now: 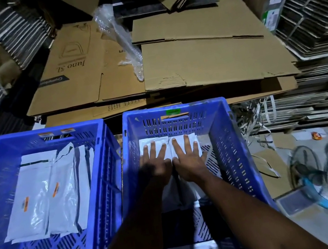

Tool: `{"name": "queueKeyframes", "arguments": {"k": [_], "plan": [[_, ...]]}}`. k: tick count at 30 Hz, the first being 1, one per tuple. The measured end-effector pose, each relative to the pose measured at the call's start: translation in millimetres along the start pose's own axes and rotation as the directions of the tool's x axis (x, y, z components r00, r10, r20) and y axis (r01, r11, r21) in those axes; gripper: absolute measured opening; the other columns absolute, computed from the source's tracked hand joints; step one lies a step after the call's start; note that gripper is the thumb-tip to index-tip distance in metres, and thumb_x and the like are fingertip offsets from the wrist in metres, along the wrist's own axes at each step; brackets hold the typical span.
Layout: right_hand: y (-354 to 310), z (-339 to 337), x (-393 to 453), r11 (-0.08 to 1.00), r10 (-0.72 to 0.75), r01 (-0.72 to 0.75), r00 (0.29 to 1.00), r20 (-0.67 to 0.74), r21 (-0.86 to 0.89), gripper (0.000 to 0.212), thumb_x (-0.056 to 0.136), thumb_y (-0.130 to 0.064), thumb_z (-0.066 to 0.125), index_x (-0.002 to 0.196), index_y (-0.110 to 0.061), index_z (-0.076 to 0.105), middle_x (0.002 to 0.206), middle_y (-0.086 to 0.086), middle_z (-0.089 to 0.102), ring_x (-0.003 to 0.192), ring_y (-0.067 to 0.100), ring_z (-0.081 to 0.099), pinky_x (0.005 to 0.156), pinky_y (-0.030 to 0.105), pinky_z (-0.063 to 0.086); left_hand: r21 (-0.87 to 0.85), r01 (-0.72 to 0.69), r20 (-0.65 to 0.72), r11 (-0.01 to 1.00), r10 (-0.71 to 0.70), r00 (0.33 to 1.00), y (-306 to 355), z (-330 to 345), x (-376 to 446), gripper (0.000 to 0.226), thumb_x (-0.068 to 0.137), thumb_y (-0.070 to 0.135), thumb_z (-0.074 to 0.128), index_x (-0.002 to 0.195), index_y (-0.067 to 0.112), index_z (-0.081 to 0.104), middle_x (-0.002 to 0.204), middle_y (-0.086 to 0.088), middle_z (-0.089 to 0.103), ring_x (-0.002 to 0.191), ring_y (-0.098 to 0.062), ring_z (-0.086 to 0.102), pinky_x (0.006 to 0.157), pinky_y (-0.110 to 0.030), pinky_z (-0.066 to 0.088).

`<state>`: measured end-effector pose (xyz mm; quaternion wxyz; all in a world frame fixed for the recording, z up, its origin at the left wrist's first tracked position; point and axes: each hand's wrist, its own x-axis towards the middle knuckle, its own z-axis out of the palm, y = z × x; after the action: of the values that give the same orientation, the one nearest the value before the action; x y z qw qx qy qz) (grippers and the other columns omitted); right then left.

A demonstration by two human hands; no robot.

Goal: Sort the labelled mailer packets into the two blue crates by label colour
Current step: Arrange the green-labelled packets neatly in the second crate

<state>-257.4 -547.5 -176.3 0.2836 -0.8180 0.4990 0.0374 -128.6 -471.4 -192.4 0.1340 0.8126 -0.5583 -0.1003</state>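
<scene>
The left hand (155, 165) and right hand (189, 159) lie side by side at the far end of the right crate (229, 126). Each grip is spread, fingers straight, pressing white packets (146, 145) flat against the crate floor, probably so more will stack evenly. A green tag (173, 111) marks this crate's far rim. The left crate (106, 167) holds orange-labelled packets (36, 212), matching its orange tags (46, 135).
</scene>
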Motion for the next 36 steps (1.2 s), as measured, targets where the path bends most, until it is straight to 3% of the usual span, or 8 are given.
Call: {"name": "queueKeyframes", "arguments": {"k": [4, 7, 10, 13, 19, 24, 28, 36], "plan": [[-5, -10, -10, 0.999, -0.001, 0.0, 1.0, -0.027, -0.049, 0.059, 0.102, -0.05, 0.02, 0.155, -0.046, -0.006, 0.163, 0.0, -0.026, 0.153, 0.031, -0.012, 0.116, 0.067, -0.007, 0.124, 0.064, 0.1, 0.99, -0.077, 0.992, 18, -26, -1, 0.064, 0.096, 0.044, 0.02, 0.158, 0.028, 0.014, 0.167, -0.003, 0.003, 0.153, -0.028, 0.001, 0.122, -0.047, 0.005], [-10, -20, -34, 1.0, 0.008, -0.009, 0.997, -0.073, -0.016, 0.061, 0.102, -0.049, 0.022, 0.156, -0.039, -0.004, 0.165, 0.009, -0.02, 0.153, 0.033, -0.008, 0.118, 0.063, -0.001, 0.133, 0.083, 0.028, 0.988, -0.088, 0.996, 31, -42, -14, 0.063, 0.099, 0.038, 0.025, 0.158, 0.025, 0.009, 0.166, -0.001, -0.004, 0.153, -0.023, -0.006, 0.124, -0.044, 0.001], [-9, -27, -64, 0.999, -0.009, -0.004, 0.969, -0.245, -0.051, 0.058, 0.1, -0.039, 0.035, 0.153, -0.021, 0.023, 0.158, 0.021, 0.021, 0.144, 0.038, 0.022, 0.116, 0.056, 0.026, 0.178, 0.023, 0.017, 0.984, -0.027, 0.999, 37, -59, -35, 0.066, 0.1, 0.036, 0.03, 0.159, 0.019, 0.007, 0.166, -0.003, -0.006, 0.153, -0.024, -0.008, 0.124, -0.046, 0.002], [0, -27, -92, 0.995, -0.084, 0.057, 0.911, -0.403, -0.079, 0.033, 0.091, -0.028, 0.05, 0.119, -0.01, 0.054, 0.117, 0.019, 0.055, 0.111, 0.038, 0.05, 0.094, 0.049, 0.046, 0.252, -0.055, 0.005, 0.966, 0.056, 0.998, 37, -78, -50, 0.068, 0.099, 0.031, 0.034, 0.159, 0.016, 0.006, 0.166, -0.005, -0.007, 0.153, -0.025, -0.009, 0.124, -0.045, 0.001], [12, -4, -150, 0.964, -0.215, 0.209, 0.976, -0.025, -0.163, 0.027, 0.09, -0.041, 0.044, 0.092, -0.018, 0.059, 0.099, 0.018, 0.07, 0.093, 0.039, 0.066, 0.076, 0.041, 0.053, 0.381, -0.133, -0.028, 0.915, 0.156, 0.987, 38, -113, -70, 0.066, 0.102, 0.035, 0.034, 0.158, 0.015, 0.004, 0.167, -0.004, -0.004, 0.153, -0.024, -0.009, 0.122, -0.047, 0.001], [9, 16, -177, 0.863, -0.123, 0.358, 0.834, 0.537, -0.358, 0.049, 0.073, -0.037, 0.084, 0.11, -0.011, 0.066, 0.108, 0.016, 0.07, 0.101, 0.031, 0.065, 0.083, 0.035, 0.051, 0.361, -0.141, 0.033, 0.922, 0.138, 0.99, 16, -125, -81, 0.068, 0.103, 0.039, 0.033, 0.158, 0.013, 0.003, 0.167, -0.005, -0.004, 0.153, -0.024, -0.01, 0.123, -0.048, 0.003], [7, 18, -178, 0.856, -0.085, 0.36, 0.805, 0.587, -0.37, 0.056, 0.071, -0.02, 0.087, 0.12, -0.005, 0.064, 0.113, 0.018, 0.069, 0.103, 0.03, 0.065, 0.081, 0.029, 0.046, 0.318, -0.16, 0.052, 0.935, 0.151, 0.987, 13, -130, -89, 0.066, 0.104, 0.04, 0.03, 0.159, 0.013, 0.003, 0.166, -0.004, -0.006, 0.153, -0.022, -0.011, 0.124, -0.045, -0.001], [5, -34, -189, 0.956, -0.258, 0.285, 0.927, 0.27, -0.063, 0.024, 0.074, 0.0, 0.069, 0.088, -0.019, 0.073, 0.079, -0.007, 0.064, 0.076, 0.009, 0.057, 0.065, 0.017, 0.041, 0.171, -0.145, 0.0, 0.975, 0.147, 0.989, 10, -137, -99, 0.058, 0.106, 0.028, 0.031, 0.159, 0.015, 0.011, 0.167, -0.002, 0.003, 0.153, -0.02, -0.006, 0.123, -0.038, -0.001]]}}
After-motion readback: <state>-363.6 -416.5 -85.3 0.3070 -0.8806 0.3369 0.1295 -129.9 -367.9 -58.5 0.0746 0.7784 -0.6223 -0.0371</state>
